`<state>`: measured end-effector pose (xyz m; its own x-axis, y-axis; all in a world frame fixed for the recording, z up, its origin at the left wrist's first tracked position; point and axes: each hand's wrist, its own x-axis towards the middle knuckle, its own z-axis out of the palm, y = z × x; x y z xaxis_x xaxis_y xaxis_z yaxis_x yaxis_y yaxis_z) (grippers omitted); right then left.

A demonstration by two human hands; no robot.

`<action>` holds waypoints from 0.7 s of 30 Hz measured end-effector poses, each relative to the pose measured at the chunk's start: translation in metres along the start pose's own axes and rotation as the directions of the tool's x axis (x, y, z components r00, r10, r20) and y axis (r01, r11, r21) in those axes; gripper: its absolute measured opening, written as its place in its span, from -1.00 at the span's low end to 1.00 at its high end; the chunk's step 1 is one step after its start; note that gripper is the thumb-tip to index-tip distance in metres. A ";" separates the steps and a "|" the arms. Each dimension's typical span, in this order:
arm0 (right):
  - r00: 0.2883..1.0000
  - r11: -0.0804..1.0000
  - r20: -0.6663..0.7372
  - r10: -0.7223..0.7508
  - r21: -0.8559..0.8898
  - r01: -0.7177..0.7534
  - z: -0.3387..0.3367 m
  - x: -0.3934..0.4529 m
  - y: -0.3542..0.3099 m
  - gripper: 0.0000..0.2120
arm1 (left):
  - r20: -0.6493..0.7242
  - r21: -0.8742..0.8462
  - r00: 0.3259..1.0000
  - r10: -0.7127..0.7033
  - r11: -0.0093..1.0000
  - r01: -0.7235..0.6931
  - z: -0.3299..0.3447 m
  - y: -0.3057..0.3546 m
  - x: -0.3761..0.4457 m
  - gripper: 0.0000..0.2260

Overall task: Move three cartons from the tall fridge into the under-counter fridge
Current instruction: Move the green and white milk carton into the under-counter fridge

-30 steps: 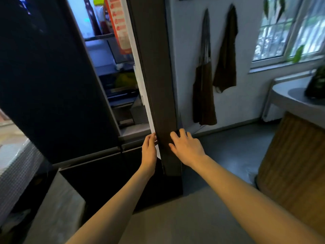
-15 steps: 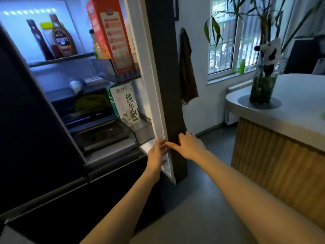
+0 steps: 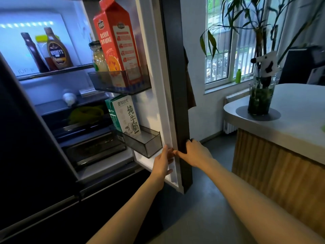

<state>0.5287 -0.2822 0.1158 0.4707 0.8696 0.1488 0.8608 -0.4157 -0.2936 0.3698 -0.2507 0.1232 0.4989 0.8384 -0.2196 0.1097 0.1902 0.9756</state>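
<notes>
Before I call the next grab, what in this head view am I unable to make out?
- Third carton: only the red carton and the white milk carton show in the door bins; the frame's top edge crops the rest.
- Under-counter fridge: not in view.
- Right hand: fingertips hidden behind the fridge door edge.
- Green item on a lower shelf: too dim to identify.

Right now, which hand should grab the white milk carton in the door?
Probably the left hand. It rests on the door's inner edge, just below the bin holding the white carton. The right hand grips the door's outer edge, steadying it.
</notes>
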 end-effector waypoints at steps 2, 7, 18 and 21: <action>1.000 1.000 -0.003 -0.006 -0.017 0.006 0.000 0.001 0.002 -0.26 | -0.005 0.004 1.000 0.008 1.000 -0.008 0.001 0.000 0.001 -0.49; 1.000 0.997 0.020 -0.015 -0.072 0.016 -0.004 0.001 0.004 -0.24 | 0.006 0.022 1.000 0.018 1.000 -0.018 0.006 0.000 0.000 -0.44; 0.936 0.971 -0.263 -0.233 -0.114 0.210 -0.037 -0.026 -0.027 -0.51 | -0.007 0.075 0.944 0.329 0.942 -0.327 -0.007 0.011 -0.019 -0.52; 0.908 0.946 -0.303 -0.289 0.055 0.319 -0.051 -0.026 -0.046 -0.47 | -0.053 0.071 0.893 0.446 0.894 -0.442 -0.023 0.027 -0.027 -0.59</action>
<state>0.4871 -0.2990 0.1732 0.2375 0.8292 0.5060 0.9540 -0.1011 -0.2822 0.3393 -0.2565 0.1559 0.4493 0.8609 0.2387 -0.0618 -0.2366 0.9696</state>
